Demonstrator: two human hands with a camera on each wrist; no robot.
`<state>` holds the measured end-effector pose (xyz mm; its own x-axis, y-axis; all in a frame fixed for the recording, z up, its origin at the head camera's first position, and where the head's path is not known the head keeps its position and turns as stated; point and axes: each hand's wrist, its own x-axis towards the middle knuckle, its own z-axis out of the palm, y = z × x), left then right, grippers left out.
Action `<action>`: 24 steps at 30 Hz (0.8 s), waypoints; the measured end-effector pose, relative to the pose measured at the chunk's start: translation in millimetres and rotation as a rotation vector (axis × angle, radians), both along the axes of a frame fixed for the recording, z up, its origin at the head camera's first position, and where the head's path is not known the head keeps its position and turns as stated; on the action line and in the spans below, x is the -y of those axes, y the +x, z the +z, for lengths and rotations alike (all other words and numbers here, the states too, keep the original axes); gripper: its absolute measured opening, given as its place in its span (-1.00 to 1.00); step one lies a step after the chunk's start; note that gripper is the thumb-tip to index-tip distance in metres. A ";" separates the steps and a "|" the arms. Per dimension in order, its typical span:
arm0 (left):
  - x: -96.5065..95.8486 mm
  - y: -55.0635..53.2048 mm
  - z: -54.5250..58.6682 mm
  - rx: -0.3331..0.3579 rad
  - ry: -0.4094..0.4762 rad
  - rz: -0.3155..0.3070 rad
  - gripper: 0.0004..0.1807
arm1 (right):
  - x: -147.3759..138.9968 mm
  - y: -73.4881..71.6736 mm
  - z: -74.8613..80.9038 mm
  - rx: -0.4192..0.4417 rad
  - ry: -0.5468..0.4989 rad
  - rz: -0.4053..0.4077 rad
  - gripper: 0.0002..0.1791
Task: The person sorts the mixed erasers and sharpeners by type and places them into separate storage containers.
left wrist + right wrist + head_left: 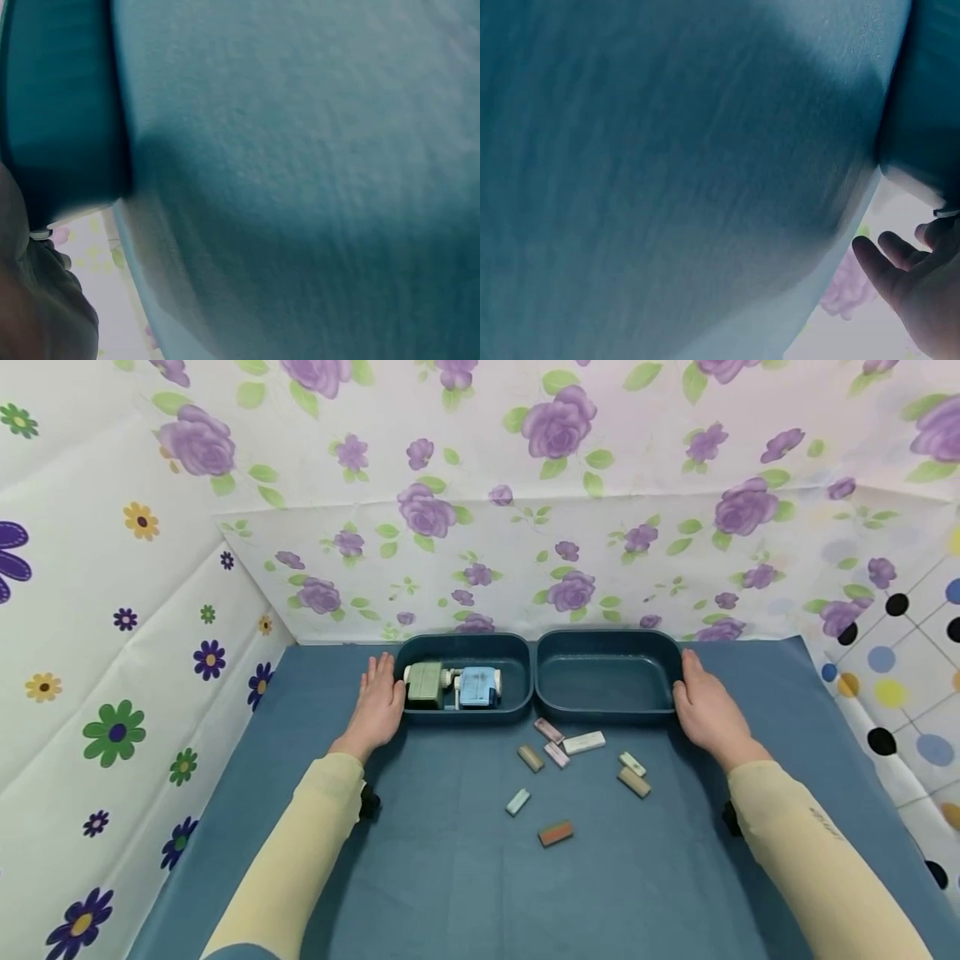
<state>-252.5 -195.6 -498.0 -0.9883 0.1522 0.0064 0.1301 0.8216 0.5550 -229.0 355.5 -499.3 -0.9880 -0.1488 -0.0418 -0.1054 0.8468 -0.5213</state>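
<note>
Two dark teal trays stand side by side at the back of the table. My left hand [377,703], fingers straight, rests against the outer end of the left tray [465,717]. At the opposite end, my right hand [707,706] touches the outer wall of the right tray [609,718], its fingers extended. Inside the left tray lie a green boxy object [425,685] and a light blue one [477,685], both with whitish knob-like parts. Nothing lies in the right tray. In the right wrist view the right hand's fingers [877,262] spread beside the tray wall.
Several small rectangular blocks lie in front of the trays, among them a white block [584,742], a reddish-brown block [556,834], a pale blue block [517,802] and a tan block [634,782]. A flowered backdrop [480,568] rises behind the blue-grey tablecloth [450,877].
</note>
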 end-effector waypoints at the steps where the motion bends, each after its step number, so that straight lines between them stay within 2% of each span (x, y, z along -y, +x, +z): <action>1: 0.8 -0.3 1.0 0.002 -0.008 -0.002 -0.32 | 0.7 -0.5 0.3 0.003 0.010 0.003 -0.25; 7: 3.6 -1.8 5.6 0.010 -0.016 -0.012 -0.26 | 2.1 -2.9 3.6 0.030 0.059 0.008 -0.21; 11: 6.1 -1.5 5.0 -0.034 0.023 0.004 -0.22 | 3.6 -3.9 6.6 0.039 0.083 0.011 -0.21; 14: 4.9 2.4 7.4 -0.103 0.079 0.027 -0.22 | 4.5 -3.7 7.1 0.041 0.092 0.009 -0.22; 17: -4.2 13.2 14.1 -0.204 0.139 0.028 -0.24 | 3.9 -2.0 5.9 0.042 0.092 0.002 -0.21; 19: -14.0 25.3 19.5 -0.278 0.167 -0.001 -0.26 | 3.9 -1.1 4.9 0.037 0.095 0.000 -0.22; 24: -39.5 55.7 29.7 -0.416 0.186 -0.165 -0.30 | 4.5 -0.3 5.4 0.019 0.100 0.000 -0.23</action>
<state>-196.7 -156.1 -468.3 -0.8589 0.2657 0.4378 0.4925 0.6629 0.5639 -229.3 351.0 -493.9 -0.9869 -0.1426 -0.0749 -0.0962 0.8946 -0.4363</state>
